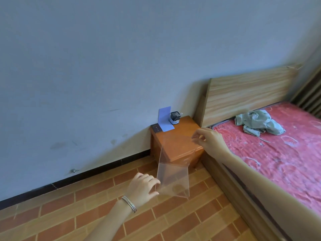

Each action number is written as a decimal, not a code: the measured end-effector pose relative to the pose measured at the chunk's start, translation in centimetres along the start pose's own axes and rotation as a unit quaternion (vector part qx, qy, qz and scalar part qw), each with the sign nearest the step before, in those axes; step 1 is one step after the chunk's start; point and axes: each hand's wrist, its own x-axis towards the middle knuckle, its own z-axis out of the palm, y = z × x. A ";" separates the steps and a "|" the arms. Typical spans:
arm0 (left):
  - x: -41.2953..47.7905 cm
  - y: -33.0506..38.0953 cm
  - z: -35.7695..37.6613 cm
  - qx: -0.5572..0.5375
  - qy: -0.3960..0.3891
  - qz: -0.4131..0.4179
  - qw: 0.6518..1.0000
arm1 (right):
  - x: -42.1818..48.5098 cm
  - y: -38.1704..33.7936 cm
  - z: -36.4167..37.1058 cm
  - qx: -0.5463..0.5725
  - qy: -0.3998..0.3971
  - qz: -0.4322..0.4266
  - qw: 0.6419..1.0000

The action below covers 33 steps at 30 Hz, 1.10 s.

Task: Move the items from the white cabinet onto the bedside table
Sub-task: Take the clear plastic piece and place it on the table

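- The left hand (142, 186), with a silver bangle (129, 204) on its wrist, grips the lower left edge of a clear bent plastic stand (173, 174). The thumb is under the edge and the fingers are curled over it.
- The clear bent plastic stand is held in the air between both hands. Its lower panel shows against the brick-patterned floor (86, 206) and its upper panel against the front of the bedside table (184, 130).
- The right hand (208, 138) pinches the stand's upper right corner between thumb and fingertips, with the other fingers loosely curled.
- The bedside table, of orange wood, stands in the corner between the wall and the bed (278, 153).
- At the back of the tabletop a blue bookend (165, 119) stands upright, with a small black-and-white box (175, 118) just to its right.
- A dark flat item (155, 128) lies at the table's back left corner, partly under the bookend's foot.
- On the pink bedcover lies a crumpled pale green cloth (258, 123), near the wooden headboard (246, 94).
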 end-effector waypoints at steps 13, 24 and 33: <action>14.8 -8.4 8.0 -0.052 0.001 -0.089 0.995 | 19.3 11.1 6.2 0.000 -0.080 -0.032 0.996; 33.8 -13.6 17.8 -0.080 -0.006 -0.222 0.972 | 39.6 24.9 12.8 0.025 -0.172 -0.025 0.984; 42.5 -22.6 32.6 -0.098 0.019 -0.274 0.957 | 48.9 34.8 26.1 0.041 -0.148 -0.022 0.988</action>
